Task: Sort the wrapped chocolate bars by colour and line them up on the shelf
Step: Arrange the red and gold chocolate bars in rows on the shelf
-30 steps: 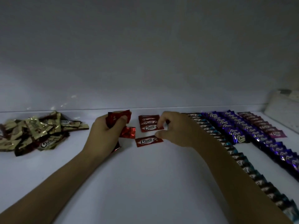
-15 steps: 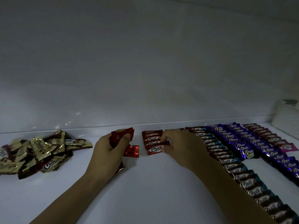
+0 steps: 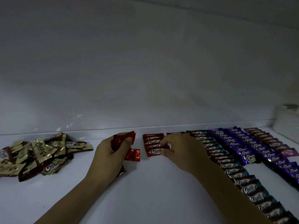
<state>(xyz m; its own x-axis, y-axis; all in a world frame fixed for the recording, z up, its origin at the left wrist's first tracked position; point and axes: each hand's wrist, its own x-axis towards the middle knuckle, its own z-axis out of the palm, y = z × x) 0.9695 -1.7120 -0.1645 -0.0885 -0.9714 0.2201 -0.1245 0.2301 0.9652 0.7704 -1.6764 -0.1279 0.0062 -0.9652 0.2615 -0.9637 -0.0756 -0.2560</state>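
On a white shelf (image 3: 145, 199), the right hand (image 3: 182, 151) pinches the front red bar (image 3: 153, 151) of a short red row (image 3: 152, 139), fingers (image 3: 167, 140) curled on its right end. Left of the row, the left hand (image 3: 110, 154) grips a red bundle (image 3: 123, 139). The bar lies flat, long axis left-right, logo up. Ideally, slide it square against the row, overlapping evenly.

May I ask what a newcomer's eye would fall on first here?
Long rows of blue bars, purple bars and pink bars line the right side. In the middle, the right hand pinches the front bar of a short red row; the left hand grips more red bars. A gold pile lies far left.
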